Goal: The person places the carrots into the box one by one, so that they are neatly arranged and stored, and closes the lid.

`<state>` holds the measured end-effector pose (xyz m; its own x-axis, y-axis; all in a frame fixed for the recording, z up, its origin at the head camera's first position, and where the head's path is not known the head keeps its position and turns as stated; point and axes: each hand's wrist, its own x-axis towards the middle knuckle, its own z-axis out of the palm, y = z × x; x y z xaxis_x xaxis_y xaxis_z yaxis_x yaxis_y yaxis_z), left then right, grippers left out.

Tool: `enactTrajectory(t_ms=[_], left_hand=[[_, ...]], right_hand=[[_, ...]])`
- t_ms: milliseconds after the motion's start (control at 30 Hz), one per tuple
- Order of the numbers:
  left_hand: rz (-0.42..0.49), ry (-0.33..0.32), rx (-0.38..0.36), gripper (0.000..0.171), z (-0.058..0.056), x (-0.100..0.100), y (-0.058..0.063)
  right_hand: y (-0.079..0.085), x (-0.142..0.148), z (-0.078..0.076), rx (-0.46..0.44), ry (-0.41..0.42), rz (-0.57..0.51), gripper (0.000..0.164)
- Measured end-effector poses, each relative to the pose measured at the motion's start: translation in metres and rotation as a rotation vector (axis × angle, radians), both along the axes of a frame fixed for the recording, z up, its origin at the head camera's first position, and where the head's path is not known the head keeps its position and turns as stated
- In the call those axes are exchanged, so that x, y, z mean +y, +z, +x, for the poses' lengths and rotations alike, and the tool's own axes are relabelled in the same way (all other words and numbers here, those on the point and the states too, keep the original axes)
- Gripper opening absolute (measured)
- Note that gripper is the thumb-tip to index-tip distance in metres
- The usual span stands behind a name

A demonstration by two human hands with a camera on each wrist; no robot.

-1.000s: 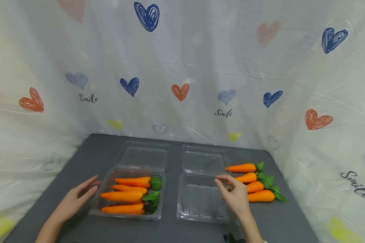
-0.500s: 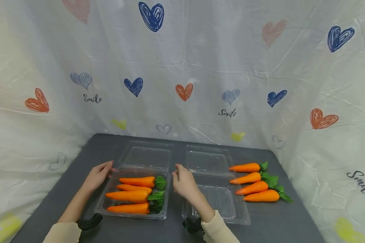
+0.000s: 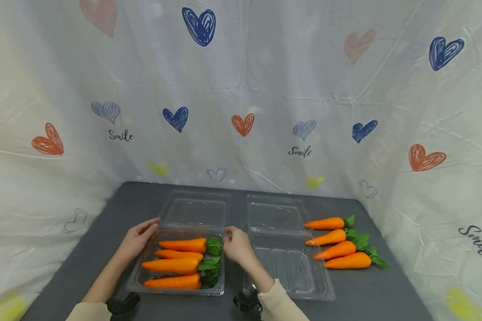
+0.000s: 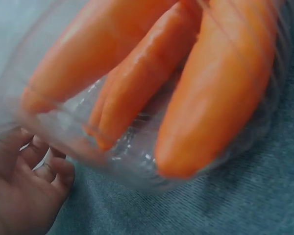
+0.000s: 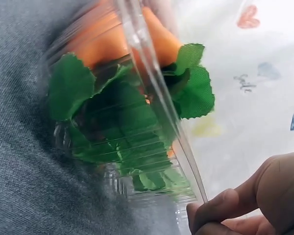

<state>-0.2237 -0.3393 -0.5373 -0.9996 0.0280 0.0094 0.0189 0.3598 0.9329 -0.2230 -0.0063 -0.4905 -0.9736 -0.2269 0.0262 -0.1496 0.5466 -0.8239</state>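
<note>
In the head view, a clear plastic clamshell box lies unfolded on the left, with several orange carrots in its base and their green leaves towards the right. Its lid is folded back flat behind the base. My left hand holds the box's far left corner by the hinge; in the left wrist view its fingers curl at the rim. At the far right corner my right hand pinches the plastic edge between thumb and finger, plainest in the right wrist view.
A second clear clamshell box lies unfolded with nothing in it, just right of my right hand. Beyond it, several more carrots lie in a column on the dark grey table. A heart-patterned curtain encloses the back and sides.
My right hand has left the second box beside the loose carrots and moved left to the filled box's hinge corner. My left hand has moved rightward and back onto the opposite corner.
</note>
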Motion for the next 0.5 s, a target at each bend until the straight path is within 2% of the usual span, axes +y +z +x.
enactTrajectory(t_ms=[200,267,367,500], left_hand=[[0.063,-0.117,0.008,0.058,-0.008,-0.01,0.002],[0.078,-0.138,-0.014,0.059,-0.01,-0.014,0.003],[0.067,-0.144,-0.034,0.06,-0.012,-0.018,0.003],[0.031,-0.11,-0.016,0.058,-0.013,-0.017,0.002]], right_hand=[[0.006,0.004,-0.005,-0.259,-0.021,-0.25,0.054],[0.007,0.005,-0.007,-0.32,-0.03,-0.304,0.056],[0.009,0.007,-0.008,-0.352,-0.033,-0.314,0.059],[0.009,0.01,-0.009,-0.362,-0.048,-0.318,0.059]])
